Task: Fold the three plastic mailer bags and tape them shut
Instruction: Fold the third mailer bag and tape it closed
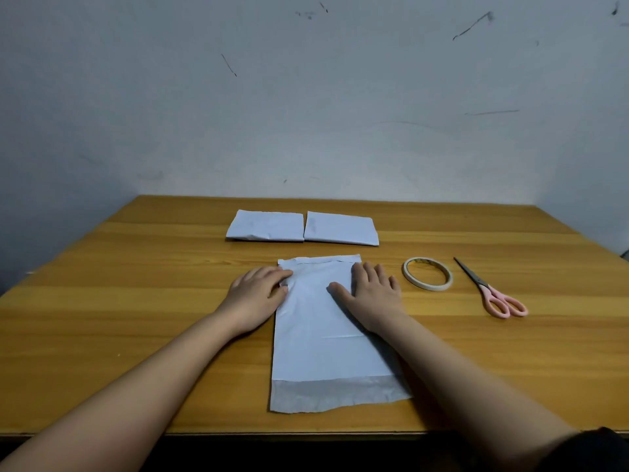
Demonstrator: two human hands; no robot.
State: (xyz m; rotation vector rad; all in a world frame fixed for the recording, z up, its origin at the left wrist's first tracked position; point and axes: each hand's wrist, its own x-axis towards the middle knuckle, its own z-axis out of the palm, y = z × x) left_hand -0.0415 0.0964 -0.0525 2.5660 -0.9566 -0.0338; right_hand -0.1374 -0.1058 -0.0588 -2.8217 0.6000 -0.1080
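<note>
The counter (pixel 136 301) fills the lower half of the frame, wood-grained and bare where I work. Down its middle lies the unfolded mailer bag (pixel 326 352), long and flat, its far end under my fingers and its near end, with the paler flap strip, close to the counter's front edge. It looks thin, light and slick, the kind of film that slides on wood and springs back from a crease, so I judge it needs pinning with flat palms, and lifting by a corner or the short edge, not by the middle.

Behind it, toward the upper centre of the counter, two folded mailer bags (pixel 301 227) sit side by side, touching; whether tape is on them I cannot tell.

My right hand (pixel 371 287) lies spread and flat on the bag's far right part, fingers straight, pressing, gripping nothing. My left hand (pixel 258 291) rests at the far left edge, its fingertips on the plastic where the edge is slightly crumpled; its fingers look nearly straight and hold nothing that I can see.

To the right, well apart from the bag, lie the pink-handled scissors (pixel 490 289), and between them and my right hand the tape roll (pixel 428 273).
</note>
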